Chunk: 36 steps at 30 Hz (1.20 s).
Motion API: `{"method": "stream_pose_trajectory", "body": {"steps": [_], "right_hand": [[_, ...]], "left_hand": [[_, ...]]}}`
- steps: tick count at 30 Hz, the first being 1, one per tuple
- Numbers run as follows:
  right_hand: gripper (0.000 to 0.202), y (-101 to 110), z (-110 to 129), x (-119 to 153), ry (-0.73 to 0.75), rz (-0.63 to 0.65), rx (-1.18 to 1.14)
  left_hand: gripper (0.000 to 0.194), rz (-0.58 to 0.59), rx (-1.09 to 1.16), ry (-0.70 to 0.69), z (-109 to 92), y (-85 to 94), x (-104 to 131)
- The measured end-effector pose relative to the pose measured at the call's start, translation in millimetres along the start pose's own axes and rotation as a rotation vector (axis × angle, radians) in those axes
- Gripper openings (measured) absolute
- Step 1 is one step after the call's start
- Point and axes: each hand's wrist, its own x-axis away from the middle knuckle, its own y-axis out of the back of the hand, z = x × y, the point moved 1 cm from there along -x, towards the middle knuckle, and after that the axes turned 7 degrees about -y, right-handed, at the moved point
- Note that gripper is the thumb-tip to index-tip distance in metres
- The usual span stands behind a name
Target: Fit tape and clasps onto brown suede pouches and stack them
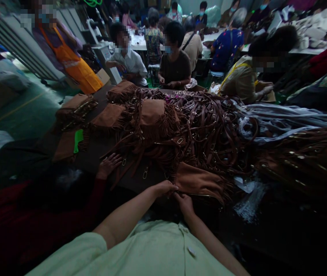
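A brown suede bag [199, 179] with fringe and a zip edge lies at the table's near side, right in front of me. My left hand [165, 188] is closed, its fingers pinching at the bag's lower left corner. Close against it, my right hand [184, 202] is also closed at that same corner, thumb and fingers pressed together. Any small part between the fingertips is too dark to make out. Beyond the bag spreads a tangled heap of brown straps [209, 122] with metal clasps.
More fringed bags [152, 113] lie ahead and left, one under a green comb [78, 140]. A co-worker's hand [110, 165] rests on the dark table at left. To the right are grey straps [290, 115] and a bundle of clear plastic fasteners [250, 205]. Several people sit beyond.
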Motion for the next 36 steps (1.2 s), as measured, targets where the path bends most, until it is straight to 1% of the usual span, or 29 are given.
{"method": "stream_pose_trajectory", "body": {"steps": [1,2,4,6,7,8,9,10,12,13,14,15,16,17,19,21,23,25,26,28,30,31,32,34,35,36], "right_hand": [[0.055,-1,-2,-1,-0.035,0.024,-0.059],[0.056,-2,-3,-1,-0.063,0.048,-0.094],[0.056,-3,-2,-1,-0.07,0.076,-0.105],[0.054,-3,0,0,-0.026,0.05,-0.056],[0.052,-2,2,1,-0.009,0.034,-0.035],[0.05,-1,4,1,-0.009,0.025,-0.018],[0.049,0,6,1,-0.027,0.027,0.006],[0.047,3,9,2,-0.048,0.039,0.051],[0.042,11,15,4,-0.033,0.051,0.238],[0.039,18,19,5,0.007,0.028,0.376],[0.036,26,22,7,0.053,-0.019,0.521],[0.033,35,25,11,0.091,-0.075,0.656],[0.031,44,26,14,0.116,-0.138,0.769],[0.031,54,25,19,0.123,-0.202,0.86],[0.035,76,20,30,0.106,-0.291,0.986],[0.039,100,9,40,0.069,-0.352,1.07],[0.041,129,-5,47,0.001,-0.422,1.128],[0.041,157,-17,51,-0.065,-0.456,1.119],[0.041,170,-21,52,-0.092,-0.439,1.094],[0.036,185,-21,55,-0.073,-0.414,1.056],[0.03,185,-9,60,0.042,-0.491,1.067],[0.034,180,1,63,0.14,-0.564,1.08],[0.043,171,12,65,0.228,-0.612,1.075],[0.058,152,38,66,0.44,-0.553,1.038],[0.064,144,50,65,0.512,-0.515,1.027],[0.065,140,61,64,0.551,-0.485,1.018]], "left_hand": [[0.036,0.0,0.007,-0.002,-7,7.6,6],[0.033,-0.007,0.015,-0.008,-17,21.1,15],[0.028,-0.04,0.03,-0.033,-39,62.1,42],[0.026,-0.089,0.036,-0.057,-60,104.9,68],[0.025,-0.121,0.039,-0.069,-66,118.5,77],[0.023,-0.131,0.04,-0.057,-68,123.0,80],[0.023,-0.177,0.04,-0.056,-66,117.7,76],[0.027,-0.25,0.038,-0.06,-59,103.4,66],[0.028,-0.2,0.03,-0.021,-33,55.4,32],[0.029,-0.186,0.023,0.007,-17,30.3,12],[0.032,-0.192,0.017,0.051,-2,9.4,-7],[0.033,-0.206,0.032,0.054,12,-5.2,-23],[0.033,-0.227,0.049,0.045,22,-12.6,-35],[0.032,-0.24,0.061,0.04,30,-13.6,-44],[0.028,-0.248,0.079,0.024,37,-2.6,-53],[0.025,-0.245,0.085,0.02,38,12.4,-54],[0.024,-0.244,0.089,0.021,37,20.9,-54],[0.025,-0.239,0.087,0.028,36,21.2,-54],[0.026,-0.233,0.083,0.033,36,19.3,-53],[0.027,-0.2,0.065,0.033,31,14.0,-49],[0.028,-0.142,0.029,0.02,21,7.8,-42],[0.029,-0.103,0.009,0.012,14,4.0,-38],[0.029,-0.061,-0.01,0.002,4,-1.0,-33],[0.031,0.029,-0.032,-0.023,-18,-16.1,-23],[0.031,0.079,-0.039,-0.043,-31,-26.7,-19],[0.031,0.128,-0.044,-0.067,-44,-39.0,-14]]}}
